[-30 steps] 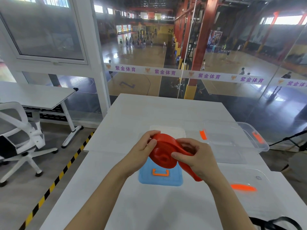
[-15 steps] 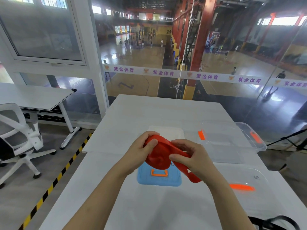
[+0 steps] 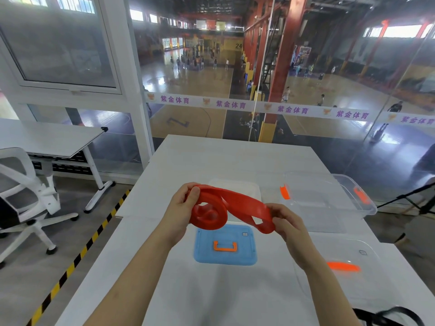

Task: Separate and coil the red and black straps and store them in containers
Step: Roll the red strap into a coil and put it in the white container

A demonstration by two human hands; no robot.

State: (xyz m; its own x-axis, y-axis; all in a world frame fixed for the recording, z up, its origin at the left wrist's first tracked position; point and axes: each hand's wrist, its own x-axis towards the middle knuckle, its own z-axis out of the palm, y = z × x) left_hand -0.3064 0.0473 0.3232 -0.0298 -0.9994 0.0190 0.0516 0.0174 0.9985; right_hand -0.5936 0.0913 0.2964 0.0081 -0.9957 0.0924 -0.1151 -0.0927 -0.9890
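Note:
I hold the red strap in the air above the white table. My left hand pinches its partly rolled coil at the left. My right hand grips the loose looped end, stretched out to the right. The black strap lies at the table's lower right corner, partly cut off by the frame edge. A clear container with orange latches stands open at the right. A second, whitish container sits behind the red strap, mostly hidden.
A blue lid with an orange handle lies flat under my hands. A clear lid with an orange handle lies at the right front. A white office chair and a second desk stand to the left. A glass wall rises behind the table.
The red strap was a tight coil held between both hands. My right hand has since pulled the loose end out to the right, and the coil has opened up.

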